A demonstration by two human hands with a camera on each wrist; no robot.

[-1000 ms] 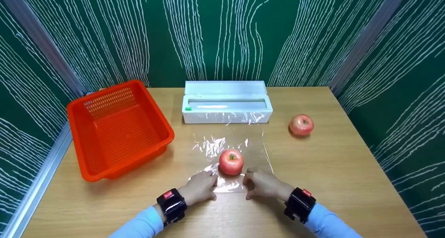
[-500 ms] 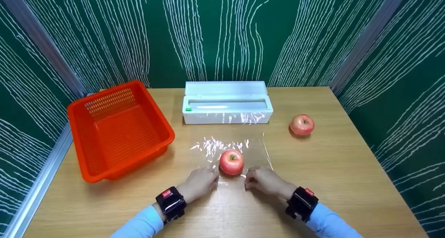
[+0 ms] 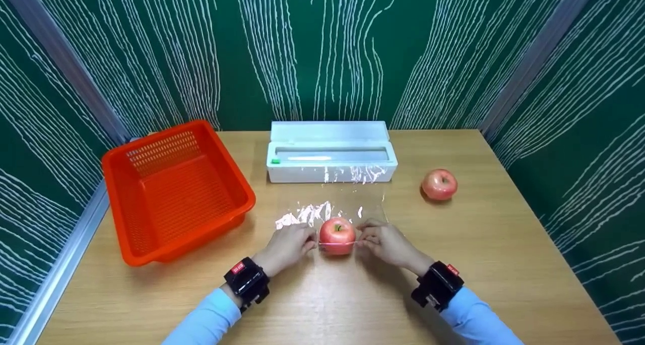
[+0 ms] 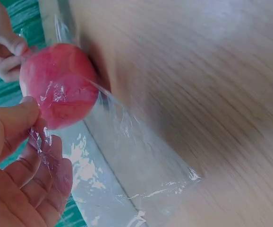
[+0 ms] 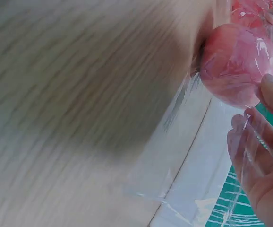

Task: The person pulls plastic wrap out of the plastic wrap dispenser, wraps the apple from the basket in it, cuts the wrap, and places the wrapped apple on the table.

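In the head view a red apple (image 3: 336,232) sits on a sheet of clear cling film (image 3: 312,213) spread over the table. To its left, my left hand (image 3: 288,245) pinches the film's near edge between thumb and fingers. My right hand (image 3: 389,242) pinches the same edge on the apple's right. That edge is lifted and runs taut across the front of the apple. Both wrist views show film lying over the apple's near side and trailing from the fingertips. The film's far end reaches the front of a white cling film box (image 3: 331,173).
The white box stands at the back with its lid raised. An orange plastic basket (image 3: 176,199) occupies the left side of the table (image 3: 484,264). Another apple (image 3: 439,184) rests at the right. Green walls with white lines enclose the back and sides.
Both hands have lifted the near edge of the film off the table and moved it away from the person, up against the apple's front. The apple, box and basket have stayed put.
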